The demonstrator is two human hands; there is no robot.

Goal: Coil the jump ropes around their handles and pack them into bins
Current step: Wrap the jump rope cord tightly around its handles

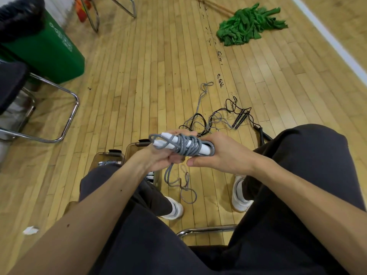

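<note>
Head view: left hand (161, 156) and right hand (220, 155) grip the half-coiled grey rope (185, 146); the hanging tail (166, 176) likely needs winding next.

The floor (158, 66) is strip wood under a glossy varnish, scuffed with dark rough flecks along one seam. The grey jump rope (184, 147) is a woven, speckled, matt cord; its white handles (168, 139) look like smooth plastic with a faint sheen. The black jump ropes (234, 114) are thin, smooth cords. The chair frame (69, 124) is polished chrome tube. The green waste bin (49, 54) is smooth plastic with a dull shine. The mop head (250, 24) is green cloth strips, soft and matt. The bins (130, 149) are clear plastic. The trousers (288, 175) are dark matt cloth, and the scrap (30, 230) is crumpled white paper
</note>
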